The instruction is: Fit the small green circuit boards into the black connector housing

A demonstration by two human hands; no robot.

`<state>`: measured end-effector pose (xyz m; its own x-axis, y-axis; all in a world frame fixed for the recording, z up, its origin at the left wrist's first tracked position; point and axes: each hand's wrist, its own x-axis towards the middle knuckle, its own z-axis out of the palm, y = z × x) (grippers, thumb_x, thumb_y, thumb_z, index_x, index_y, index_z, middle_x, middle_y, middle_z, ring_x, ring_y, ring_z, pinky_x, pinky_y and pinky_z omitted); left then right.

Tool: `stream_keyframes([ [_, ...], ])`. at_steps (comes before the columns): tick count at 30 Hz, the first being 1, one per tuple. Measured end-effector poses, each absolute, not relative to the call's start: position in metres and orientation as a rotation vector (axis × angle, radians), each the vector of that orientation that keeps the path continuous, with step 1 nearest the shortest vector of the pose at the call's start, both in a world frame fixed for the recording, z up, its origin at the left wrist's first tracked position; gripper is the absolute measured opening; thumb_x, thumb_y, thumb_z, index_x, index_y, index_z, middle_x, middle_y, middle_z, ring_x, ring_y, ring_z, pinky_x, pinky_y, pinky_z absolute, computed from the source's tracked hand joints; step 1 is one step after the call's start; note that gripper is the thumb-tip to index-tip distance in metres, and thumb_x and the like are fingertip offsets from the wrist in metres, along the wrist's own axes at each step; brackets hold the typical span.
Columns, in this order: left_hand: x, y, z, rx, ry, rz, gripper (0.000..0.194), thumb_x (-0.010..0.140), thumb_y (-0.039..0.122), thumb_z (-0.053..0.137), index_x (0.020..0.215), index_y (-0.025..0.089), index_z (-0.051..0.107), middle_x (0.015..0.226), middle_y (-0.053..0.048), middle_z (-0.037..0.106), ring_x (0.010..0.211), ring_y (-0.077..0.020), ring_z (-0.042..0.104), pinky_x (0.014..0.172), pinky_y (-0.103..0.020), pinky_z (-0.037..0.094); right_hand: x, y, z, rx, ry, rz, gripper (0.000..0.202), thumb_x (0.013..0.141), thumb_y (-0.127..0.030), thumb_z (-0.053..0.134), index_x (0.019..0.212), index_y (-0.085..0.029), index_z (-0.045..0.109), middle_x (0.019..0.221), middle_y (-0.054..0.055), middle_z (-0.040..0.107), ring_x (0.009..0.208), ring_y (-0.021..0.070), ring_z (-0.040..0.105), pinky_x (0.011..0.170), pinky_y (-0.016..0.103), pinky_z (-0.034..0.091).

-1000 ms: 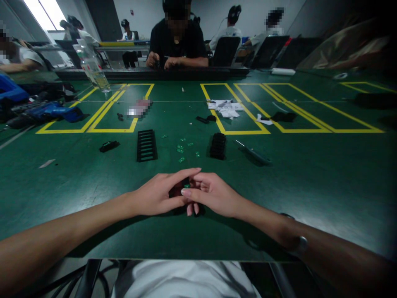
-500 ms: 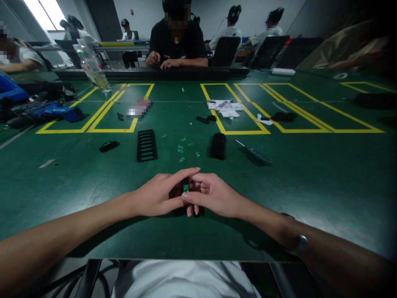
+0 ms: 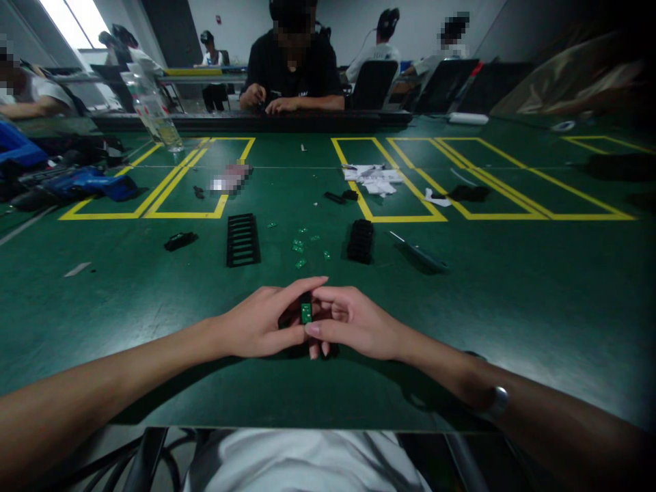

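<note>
The left hand [image 3: 259, 321] and right hand [image 3: 359, 324] are together gripping one green board [image 3: 306, 313], one slotted black frame [image 3: 242, 240] lying beyond the left.

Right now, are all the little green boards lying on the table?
No, one green board is held between the left hand and the right hand, while others lie on the table.
</note>
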<state>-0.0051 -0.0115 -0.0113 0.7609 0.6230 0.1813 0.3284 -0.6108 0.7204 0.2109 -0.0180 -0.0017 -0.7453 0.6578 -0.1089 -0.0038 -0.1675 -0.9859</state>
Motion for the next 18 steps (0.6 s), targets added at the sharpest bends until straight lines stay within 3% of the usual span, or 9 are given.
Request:
stream_keyframes([
  [10, -0.0046, -0.0118, -0.0101, 2.253, 0.732, 0.542, 0.069, 0.094, 0.040, 0.060, 0.153, 0.021, 0.030, 0.084, -0.001, 0.068, 0.062, -0.0113, 0.060, 0.055, -0.020, 0.043, 0.2106, -0.0169, -0.0018, -0.754, -1.668, 1.959, 0.028, 0.086, -0.034, 0.073, 0.095, -0.013, 0.059, 0.081, 0.003, 0.066, 0.066, 0.0146, 0.070, 0.054, 0.023, 0.054],
  [18, -0.0045, -0.0111, -0.0114, 2.283, 0.724, 0.545, 0.067, 0.095, 0.036, 0.058, 0.154, 0.020, 0.030, 0.086, -0.002, 0.071, 0.068, -0.0141, 0.065, 0.062, -0.023, 0.049, 0.2108, -0.0171, -0.0070, -0.749, -1.668, 1.913, 0.027, 0.089, -0.038, 0.071, 0.088, -0.014, 0.058, 0.069, 0.001, 0.066, 0.060, 0.0131, 0.068, 0.053, 0.022, 0.053],
])
